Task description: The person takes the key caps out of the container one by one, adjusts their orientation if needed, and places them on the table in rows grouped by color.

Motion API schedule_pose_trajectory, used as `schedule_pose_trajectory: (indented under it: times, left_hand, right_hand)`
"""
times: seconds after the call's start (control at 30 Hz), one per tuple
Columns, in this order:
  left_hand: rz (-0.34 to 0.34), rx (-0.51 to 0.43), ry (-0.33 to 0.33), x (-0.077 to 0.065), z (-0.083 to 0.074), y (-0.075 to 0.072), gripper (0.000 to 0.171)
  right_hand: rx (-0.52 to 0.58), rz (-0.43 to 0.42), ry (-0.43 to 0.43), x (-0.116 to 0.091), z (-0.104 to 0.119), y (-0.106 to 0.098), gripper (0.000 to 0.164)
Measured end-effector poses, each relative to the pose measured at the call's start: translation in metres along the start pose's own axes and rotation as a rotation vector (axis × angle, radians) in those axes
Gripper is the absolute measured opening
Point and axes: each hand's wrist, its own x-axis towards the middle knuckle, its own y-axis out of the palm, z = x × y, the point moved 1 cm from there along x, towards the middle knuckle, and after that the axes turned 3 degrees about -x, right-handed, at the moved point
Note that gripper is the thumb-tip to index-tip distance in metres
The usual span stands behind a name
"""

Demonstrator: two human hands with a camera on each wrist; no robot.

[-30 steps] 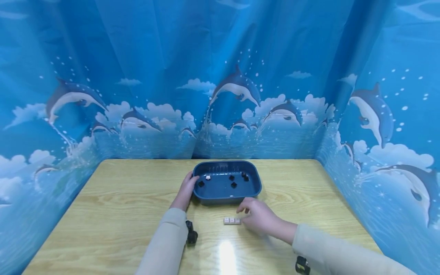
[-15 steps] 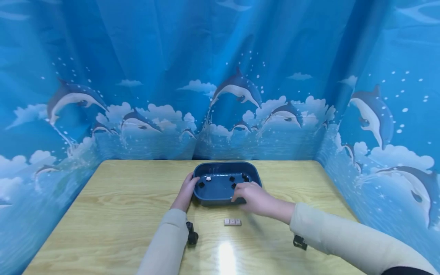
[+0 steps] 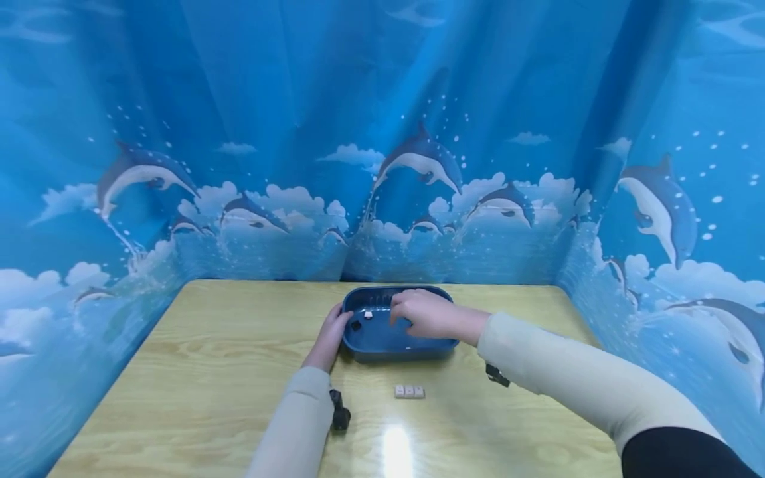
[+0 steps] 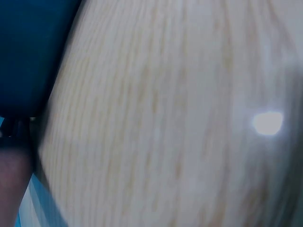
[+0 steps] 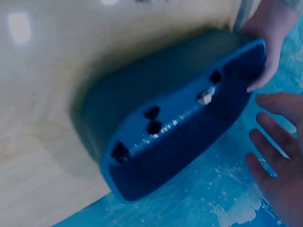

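Observation:
A dark blue plastic basin [image 3: 394, 353] stands toward the back of the table. My left hand [image 3: 327, 338] grips its left end, thumb over the rim; the right wrist view also shows that left hand [image 5: 272, 40] there. My right hand [image 3: 425, 313] is over the basin, and its fingers [image 5: 270, 127] are spread and loosely bent with nothing between them. Inside lie several black keycaps [image 5: 154, 127] and a white keycap [image 5: 204, 98]; in the head view the right hand hides some of them. In front of the basin, three white keycaps [image 3: 409, 392] sit in a row.
The light wooden table [image 3: 209, 385] ends at a blue dolphin-print curtain [image 3: 287, 232] behind and at both sides. Black wrist cameras hang under both forearms, the left camera [image 3: 339, 413] close over the tabletop.
My right hand has moved from beside the white keycap row, forward and slightly left, to over the basin. My left hand keeps its hold, and the head view has shifted slightly.

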Motion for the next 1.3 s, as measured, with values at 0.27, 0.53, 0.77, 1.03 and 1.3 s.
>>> schedule_pose_trajectory:
  times: [0.27,0.53,0.77,1.03,1.3]
  left_hand:
    - [-0.005,0.001,-0.001,0.001,0.003,0.000,0.059]
    - [-0.001,0.005,-0.004,-0.001,0.002,-0.002,0.059]
    - [0.029,-0.030,0.024,-0.002,0.004,-0.002,0.057]
    - [0.034,-0.023,0.027,0.001,0.005,-0.003,0.060]
    - [0.022,-0.021,0.021,0.001,0.005,-0.002,0.058]
  right_hand:
    - [0.012,0.167,0.030,0.033,-0.015,0.002,0.032]
    - [0.099,0.235,0.022,0.066,-0.030,0.018,0.041]
    - [0.110,0.275,0.018,0.089,-0.038,0.025,0.046]
    - [0.066,0.362,0.007,0.109,-0.040,0.034,0.050]
    - [0.061,0.449,0.060,0.118,-0.043,0.043,0.052]
